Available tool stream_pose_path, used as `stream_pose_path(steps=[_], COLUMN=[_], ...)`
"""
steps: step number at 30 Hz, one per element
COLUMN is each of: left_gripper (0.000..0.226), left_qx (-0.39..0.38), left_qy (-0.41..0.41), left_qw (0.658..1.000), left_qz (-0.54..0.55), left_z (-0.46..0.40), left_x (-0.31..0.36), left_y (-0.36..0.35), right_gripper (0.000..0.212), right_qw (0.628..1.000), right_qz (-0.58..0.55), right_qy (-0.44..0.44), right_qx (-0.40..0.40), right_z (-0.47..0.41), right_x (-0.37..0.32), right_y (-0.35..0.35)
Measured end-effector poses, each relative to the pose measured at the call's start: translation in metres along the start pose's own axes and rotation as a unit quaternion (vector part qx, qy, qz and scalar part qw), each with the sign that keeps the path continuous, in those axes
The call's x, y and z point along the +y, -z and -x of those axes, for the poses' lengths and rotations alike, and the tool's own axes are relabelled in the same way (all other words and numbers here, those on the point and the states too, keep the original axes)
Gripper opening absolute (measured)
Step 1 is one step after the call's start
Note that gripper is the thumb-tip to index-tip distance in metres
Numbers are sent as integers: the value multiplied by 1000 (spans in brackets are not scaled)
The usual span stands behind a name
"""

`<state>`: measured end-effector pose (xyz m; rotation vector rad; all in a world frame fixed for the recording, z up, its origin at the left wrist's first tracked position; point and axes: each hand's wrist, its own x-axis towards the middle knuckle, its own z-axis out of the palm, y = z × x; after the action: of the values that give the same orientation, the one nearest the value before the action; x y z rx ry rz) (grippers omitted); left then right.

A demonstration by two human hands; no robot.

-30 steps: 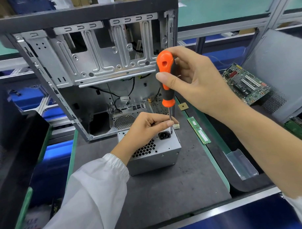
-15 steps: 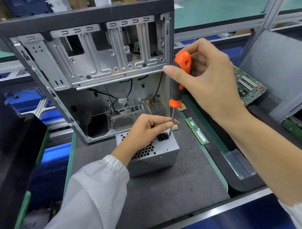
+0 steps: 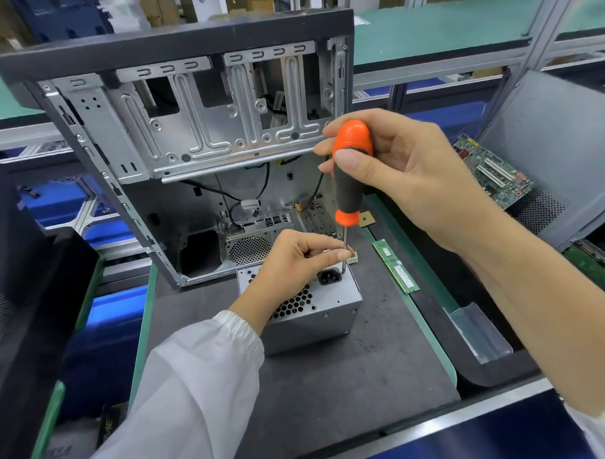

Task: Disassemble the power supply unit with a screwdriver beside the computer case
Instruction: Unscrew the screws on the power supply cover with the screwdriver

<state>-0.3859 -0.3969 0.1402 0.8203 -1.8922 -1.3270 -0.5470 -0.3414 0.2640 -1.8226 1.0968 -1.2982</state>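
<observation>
Silver power supply unit, honeycomb vent; left hand steadies shaft, right hand grips screwdriver.

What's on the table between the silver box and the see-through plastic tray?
In the head view, a green memory stick lies on the dark mat between the power supply and the clear tray. The mat's green edge strip runs there too.

Head-worn camera looks forward and down, close over the workbench.
</observation>
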Motion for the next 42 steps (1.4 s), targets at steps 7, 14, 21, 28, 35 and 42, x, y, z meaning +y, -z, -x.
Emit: stream_pose_path(steps=[7,14,21,28,35,42], left_gripper=[22,20,16,16,21,27], left_qx=[14,-29,17,44,74,64], left_qy=[5,-1,-21,-39,-55,-71], left_qw=[1000,1000,999,998,994,993], left_qz=[-14,0,-26,-28,-60,-67], left_z=[-1,0,1,3,-1,-4], left_x=[-5,-1,2,3,1,-1], left_y=[-4,-1,-4,-7,-7,-7], right_gripper=[23,19,20,44,22,50], right_qw=[976,981,973,888,811,764], right_qz=[40,-144,228,437,424,503], right_qy=[-15,-7,-9,-33,-58,-179], right_qx=[213,126,44,-141,-398,-363], right_z=[-12,-21,-21,-30,-59,-70], right_x=[3,16,5,-32,-62,-75], right_y=[-41,-25,4,19,43,24])
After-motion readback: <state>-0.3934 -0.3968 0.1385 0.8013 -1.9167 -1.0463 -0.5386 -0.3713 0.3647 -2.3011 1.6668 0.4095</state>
